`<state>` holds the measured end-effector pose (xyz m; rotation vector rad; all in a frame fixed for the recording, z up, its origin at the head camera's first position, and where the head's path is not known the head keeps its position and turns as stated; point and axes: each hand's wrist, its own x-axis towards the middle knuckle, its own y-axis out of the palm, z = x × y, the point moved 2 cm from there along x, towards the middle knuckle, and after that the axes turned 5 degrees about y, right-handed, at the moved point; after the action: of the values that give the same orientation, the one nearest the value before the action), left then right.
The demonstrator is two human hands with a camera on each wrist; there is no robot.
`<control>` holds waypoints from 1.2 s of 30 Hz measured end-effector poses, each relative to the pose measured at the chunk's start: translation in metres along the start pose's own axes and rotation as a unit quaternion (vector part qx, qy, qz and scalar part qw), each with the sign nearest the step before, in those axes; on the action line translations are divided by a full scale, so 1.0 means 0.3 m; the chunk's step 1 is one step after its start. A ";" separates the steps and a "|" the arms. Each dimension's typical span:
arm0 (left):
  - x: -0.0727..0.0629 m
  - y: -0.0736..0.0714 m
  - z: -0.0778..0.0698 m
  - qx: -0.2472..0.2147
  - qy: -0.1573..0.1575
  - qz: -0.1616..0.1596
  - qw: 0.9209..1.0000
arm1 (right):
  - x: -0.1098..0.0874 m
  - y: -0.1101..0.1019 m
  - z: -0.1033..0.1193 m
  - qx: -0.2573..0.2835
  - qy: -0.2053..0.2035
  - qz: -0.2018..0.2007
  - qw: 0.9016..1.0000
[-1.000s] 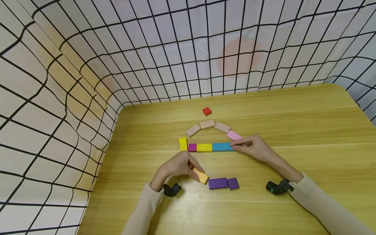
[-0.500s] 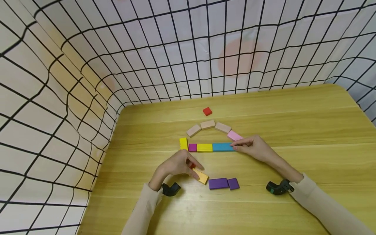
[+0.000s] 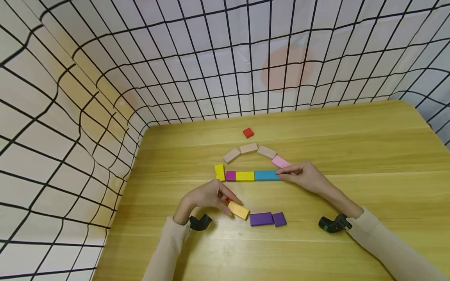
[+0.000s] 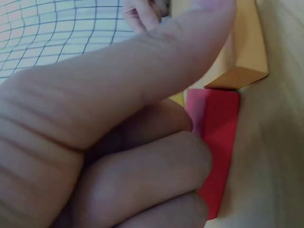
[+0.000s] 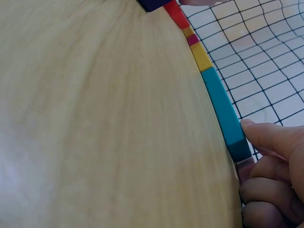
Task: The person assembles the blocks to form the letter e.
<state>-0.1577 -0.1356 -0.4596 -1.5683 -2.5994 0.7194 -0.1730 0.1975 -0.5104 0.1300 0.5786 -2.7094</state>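
In the head view my left hand (image 3: 210,195) is over an orange block (image 3: 239,210), its index fingertip near the block's far edge and its thumb drawn back from the near side. A red block (image 4: 219,142) lies end to end with that orange block, partly hidden beneath the curled lower fingers in the left wrist view. My right hand (image 3: 304,177) pinches the right end of a long blue block (image 3: 266,175) between thumb and index finger. The blue block joins a yellow block (image 3: 244,176) and a magenta block (image 3: 230,176) in a straight row.
Several tan blocks (image 3: 249,148) and a pink block (image 3: 280,161) form an arc behind the row. An upright-lying yellow block (image 3: 219,172) ends the row's left. Two purple blocks (image 3: 261,219) lie in front; a red square (image 3: 248,132) lies behind. Wire mesh (image 3: 225,70) surrounds the table (image 3: 351,156).
My left hand has loosened from the orange block and shifted slightly left and back, uncovering more of it and some red beneath. My right hand has stayed in place.
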 end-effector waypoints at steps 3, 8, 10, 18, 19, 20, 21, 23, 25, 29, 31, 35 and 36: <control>0.012 0.017 0.001 0.018 -0.010 -0.001 1.000 | 0.000 0.001 -0.001 0.004 0.002 0.002 1.000; 0.014 0.020 0.008 0.032 -0.023 -0.002 0.999 | -0.001 0.001 -0.001 0.009 0.007 0.001 1.000; 0.006 0.008 0.009 0.031 -0.029 -0.019 0.999 | -0.001 0.002 -0.001 0.009 0.007 0.001 1.000; -0.041 -0.066 0.006 0.060 -0.038 -0.155 0.985 | -0.002 0.002 0.002 0.008 0.007 0.000 1.000; -0.040 -0.069 0.010 0.059 -0.039 -0.148 0.986 | -0.003 0.001 0.002 0.007 0.007 0.000 1.000; -0.039 -0.069 0.015 0.057 -0.042 -0.141 0.988 | -0.003 0.001 0.002 0.006 0.006 0.000 1.000; -0.037 -0.069 0.023 0.054 -0.044 -0.133 0.989 | -0.003 0.001 0.002 0.005 0.006 0.001 1.000; -0.030 -0.066 0.040 0.049 -0.042 -0.121 0.991 | -0.003 0.001 0.001 0.004 0.005 0.000 1.000; -0.025 -0.063 0.056 0.046 -0.042 -0.115 0.991 | -0.003 0.001 -0.001 0.004 0.004 0.000 1.000; -0.024 -0.060 0.077 0.032 -0.035 -0.107 0.993 | -0.002 0.003 -0.002 0.008 0.002 0.002 1.000; -0.027 -0.063 0.081 0.026 -0.035 -0.104 0.994 | -0.001 0.003 -0.004 0.007 0.002 0.002 1.000; -0.035 -0.071 0.086 0.027 -0.032 -0.090 0.995 | 0.001 0.000 -0.007 0.000 0.001 -0.002 1.000; -0.037 -0.074 0.087 0.029 -0.031 -0.086 0.995 | 0.001 0.000 -0.008 -0.003 0.001 -0.003 1.000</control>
<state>-0.1771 -0.1633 -0.4719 -1.3074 -2.6886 0.8320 -0.1732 0.1985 -0.5127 0.1285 0.5881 -2.7141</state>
